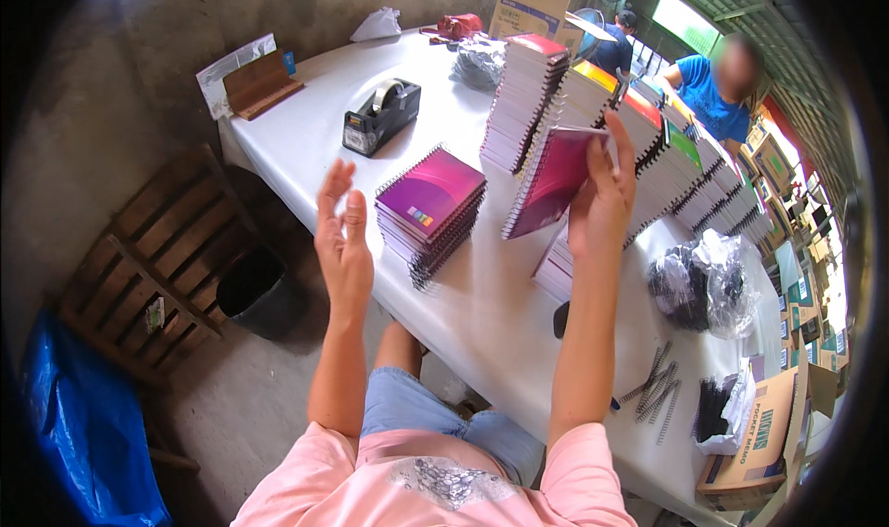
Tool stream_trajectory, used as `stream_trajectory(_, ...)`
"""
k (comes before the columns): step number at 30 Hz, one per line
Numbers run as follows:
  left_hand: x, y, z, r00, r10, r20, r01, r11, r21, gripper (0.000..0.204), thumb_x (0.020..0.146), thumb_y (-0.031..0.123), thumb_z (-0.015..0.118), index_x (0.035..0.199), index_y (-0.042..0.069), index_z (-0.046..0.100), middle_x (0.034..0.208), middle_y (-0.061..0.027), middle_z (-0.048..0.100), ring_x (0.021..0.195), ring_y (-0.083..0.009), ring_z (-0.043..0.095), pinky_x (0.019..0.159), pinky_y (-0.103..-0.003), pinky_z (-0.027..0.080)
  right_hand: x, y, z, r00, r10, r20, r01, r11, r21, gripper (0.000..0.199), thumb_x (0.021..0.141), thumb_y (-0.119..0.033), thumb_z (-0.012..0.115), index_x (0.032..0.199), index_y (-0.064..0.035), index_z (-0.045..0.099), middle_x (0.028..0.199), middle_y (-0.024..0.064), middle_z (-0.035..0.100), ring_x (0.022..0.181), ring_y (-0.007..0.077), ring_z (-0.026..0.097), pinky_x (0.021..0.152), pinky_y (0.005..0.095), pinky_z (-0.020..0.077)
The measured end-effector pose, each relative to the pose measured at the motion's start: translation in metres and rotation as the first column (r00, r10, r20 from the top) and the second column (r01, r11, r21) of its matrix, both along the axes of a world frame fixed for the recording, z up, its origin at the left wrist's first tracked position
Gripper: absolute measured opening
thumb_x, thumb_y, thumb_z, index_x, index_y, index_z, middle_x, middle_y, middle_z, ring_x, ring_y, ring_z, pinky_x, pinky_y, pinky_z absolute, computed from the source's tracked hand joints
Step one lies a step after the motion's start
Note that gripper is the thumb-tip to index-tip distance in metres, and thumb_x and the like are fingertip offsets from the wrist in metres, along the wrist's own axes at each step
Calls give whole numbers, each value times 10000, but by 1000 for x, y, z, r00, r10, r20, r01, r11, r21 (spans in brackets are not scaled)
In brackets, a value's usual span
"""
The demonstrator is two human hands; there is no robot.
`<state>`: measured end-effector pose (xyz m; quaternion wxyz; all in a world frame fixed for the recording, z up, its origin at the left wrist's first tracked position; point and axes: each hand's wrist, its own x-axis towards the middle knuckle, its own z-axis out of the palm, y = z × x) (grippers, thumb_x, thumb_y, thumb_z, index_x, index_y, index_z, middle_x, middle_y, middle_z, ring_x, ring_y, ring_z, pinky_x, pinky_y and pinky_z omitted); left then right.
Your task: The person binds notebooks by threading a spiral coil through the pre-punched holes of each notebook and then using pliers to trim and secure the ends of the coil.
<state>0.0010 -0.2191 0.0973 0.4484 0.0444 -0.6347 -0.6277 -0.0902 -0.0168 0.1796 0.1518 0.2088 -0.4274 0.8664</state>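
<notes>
My right hand [600,198] grips a purple spiral notebook [546,189] by its right side. The notebook is tilted up above the table, its wire binding facing left. My left hand [344,244] is raised with fingers apart and holds nothing. It is just left of a stack of purple spiral notebooks [432,189], apart from it. Behind the held notebook rises a tall stack of spiral notebooks [520,101] with a red top cover. Partly hidden by my right forearm, white page edges of more notebooks [554,266] show below it.
A black tape dispenser [381,117] stands beyond the purple stack. More notebook stacks [667,180] line the right. Plastic-wrapped black coils [704,282], loose coils [656,388] and a cardboard box [759,434] lie nearer. A person in blue [708,92] is across the table.
</notes>
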Motion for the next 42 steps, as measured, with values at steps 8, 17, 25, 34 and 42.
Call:
stream_trajectory(8,-32,1,-41,986,-122,110,109,987,117,546,987,422,324,1358,26,383,1331,-146,453,1273,-232,370,1071,-334,226,-19,-107,1,762,497,-416,397,150,906,633,701,-87,503,1315,-233,461,897,38,577,822,148,563,939,344,348)
stream_trajectory(17,-46,11,-42,990,-107,87,97,989,112,473,1002,362,300,1236,-2,493,1208,-137,534,1142,-210,471,1010,-305,311,-54,-41,-68,960,-152,-236,279,583,763,486,905,-278,550,1338,-99,422,1203,132,553,1148,261,503,958,366,400)
stream_trajectory(25,-62,17,-46,1000,-11,-11,13,988,156,454,1005,346,294,1102,-16,550,1075,-124,581,1013,-195,518,924,-290,370,-45,-65,-100,959,-192,-207,266,371,889,538,936,-514,363,1325,-150,433,1111,132,541,1064,295,518,906,518,329)
stream_trajectory(34,-47,-3,-48,974,223,-41,-212,960,182,497,1008,393,230,1183,-8,466,1249,-114,458,1192,-194,393,1022,-335,253,-11,9,-46,449,-553,-702,727,-231,647,590,840,-433,588,1338,-167,419,1127,124,496,1093,298,467,861,507,371)
stream_trajectory(42,6,70,15,752,130,-647,-297,942,-156,365,905,320,507,1107,28,421,1105,-176,469,1104,-313,455,960,-456,360,-11,141,-89,850,-435,297,138,728,671,988,610,-286,852,1351,65,301,857,149,643,824,255,635,771,347,501)
